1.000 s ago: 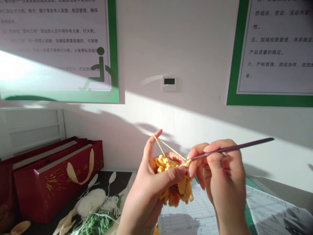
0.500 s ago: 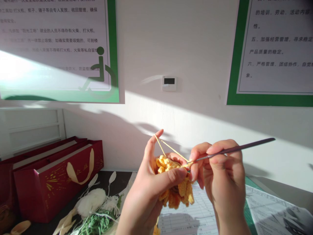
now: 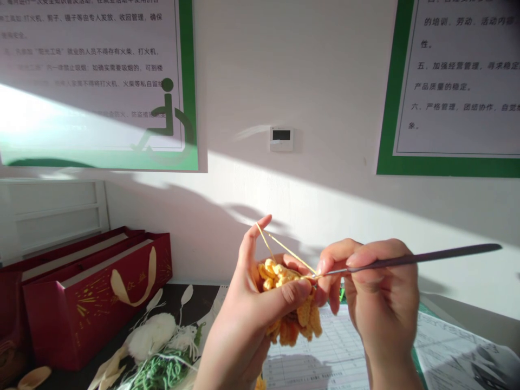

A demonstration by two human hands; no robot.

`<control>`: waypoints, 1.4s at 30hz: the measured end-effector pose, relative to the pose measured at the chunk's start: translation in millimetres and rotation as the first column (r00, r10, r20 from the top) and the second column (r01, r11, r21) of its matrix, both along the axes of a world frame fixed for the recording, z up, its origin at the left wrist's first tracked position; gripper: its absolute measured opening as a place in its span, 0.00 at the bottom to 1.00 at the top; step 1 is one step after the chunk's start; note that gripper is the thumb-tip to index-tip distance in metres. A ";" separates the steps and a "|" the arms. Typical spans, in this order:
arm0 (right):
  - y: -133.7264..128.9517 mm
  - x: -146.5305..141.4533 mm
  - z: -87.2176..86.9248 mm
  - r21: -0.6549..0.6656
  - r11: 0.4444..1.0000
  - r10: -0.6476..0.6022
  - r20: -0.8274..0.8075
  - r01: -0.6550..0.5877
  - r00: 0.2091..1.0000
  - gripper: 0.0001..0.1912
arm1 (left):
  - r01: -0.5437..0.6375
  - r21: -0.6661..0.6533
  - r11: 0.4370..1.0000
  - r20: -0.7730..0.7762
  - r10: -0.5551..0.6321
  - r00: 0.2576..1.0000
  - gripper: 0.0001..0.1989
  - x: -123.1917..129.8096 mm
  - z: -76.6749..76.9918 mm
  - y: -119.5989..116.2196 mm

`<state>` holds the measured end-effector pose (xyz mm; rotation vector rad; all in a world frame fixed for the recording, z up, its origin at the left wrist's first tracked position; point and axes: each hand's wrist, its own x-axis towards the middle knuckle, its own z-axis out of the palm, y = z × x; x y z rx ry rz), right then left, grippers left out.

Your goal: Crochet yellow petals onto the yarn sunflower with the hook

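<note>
A yellow crocheted piece (image 3: 290, 319) with petal-like flaps is pinched between the thumb and fingers of my left hand (image 3: 252, 309). Its index finger points up, and a yellow yarn strand (image 3: 292, 253) runs over it down to the work. My right hand (image 3: 377, 298) grips a crochet hook (image 3: 430, 255) like a pen, the dark handle pointing right. The hook's thin metal tip lies at the edge of the crocheted piece, where the yarn meets it. The right fingertips touch or nearly touch that edge; exact contact is hidden.
Red gift bags (image 3: 101, 292) stand at the left. White fluffy yarn (image 3: 152, 336) and tangled green yarn (image 3: 162, 371) lie on the dark table. Printed sheets (image 3: 337, 346) spread beneath my hands, over a green mat (image 3: 426, 311). A thermostat (image 3: 281, 138) is on the wall.
My right hand has shifted right and slightly down, and the hook has slid right with it, its handle lying flatter. My left hand and the crocheted piece stay almost still.
</note>
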<state>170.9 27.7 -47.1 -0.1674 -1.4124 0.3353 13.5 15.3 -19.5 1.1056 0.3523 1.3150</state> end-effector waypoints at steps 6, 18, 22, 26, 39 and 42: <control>-1.6 1.8 -0.4 0.050 0.996 -0.070 0.036 0.068 0.997 0.06 | -0.028 0.008 1.000 -0.023 0.028 0.999 0.53 -0.6 2.4 -1.8; -2.6 6.4 -6.5 0.254 0.932 -0.293 0.112 0.258 0.949 0.08 | -0.085 0.026 0.996 -0.032 0.086 0.996 0.52 1.5 1.7 -6.8; -1.2 6.7 -9.8 0.318 0.883 -0.391 0.093 0.345 0.916 0.08 | -0.096 0.039 0.995 -0.019 0.096 0.995 0.52 2.0 1.8 -7.3; 0.9 4.7 -12.7 0.348 0.838 -0.469 0.067 0.419 0.881 0.07 | -0.082 0.050 0.995 0.030 0.081 0.996 0.51 2.4 2.9 -9.5; 3.4 -5.7 -10.6 0.346 0.827 -0.497 0.084 0.443 0.864 0.15 | -0.116 0.048 0.992 0.039 0.114 0.993 0.50 -4.2 9.1 -18.1; -0.3 -15.0 -9.1 0.282 0.866 -0.448 0.069 0.413 0.892 0.13 | -0.122 0.042 0.992 0.022 0.121 0.992 0.53 -6.0 9.7 -20.1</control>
